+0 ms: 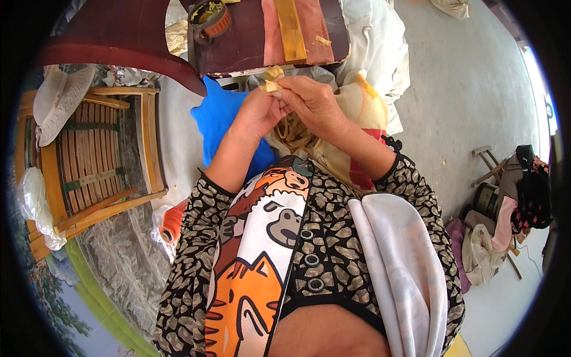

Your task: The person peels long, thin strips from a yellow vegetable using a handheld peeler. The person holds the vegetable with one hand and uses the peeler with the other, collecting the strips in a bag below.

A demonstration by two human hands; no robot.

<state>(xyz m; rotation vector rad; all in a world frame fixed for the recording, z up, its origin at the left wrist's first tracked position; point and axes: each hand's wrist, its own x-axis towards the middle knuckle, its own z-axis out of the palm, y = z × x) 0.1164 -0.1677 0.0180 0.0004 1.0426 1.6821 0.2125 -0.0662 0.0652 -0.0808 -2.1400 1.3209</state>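
My left hand [261, 111] and my right hand [310, 100] meet in front of me, just short of the edge of a dark red table [236, 49]. Between their fingertips they pinch a small pale yellow strip [271, 86], perhaps folded; its material cannot be told. Another yellowish piece [273, 72] shows just beyond the fingers. Below the hands lies a heap of tan strips [294, 134] in a bag or lined container. On the table, a wooden bar [290, 35] rests on a pink cloth [272, 40], with a small yellow scrap [323, 41] beside it.
A brown mug [218, 24] with yellowish scraps stands at the table's left. Blue cloth [223, 120] lies left of the hands, white cloth [374, 40] hangs at the table's right. A wooden chair [147, 143] with a hat [62, 102] is far left; a loaded stool [488, 169] stands far right.
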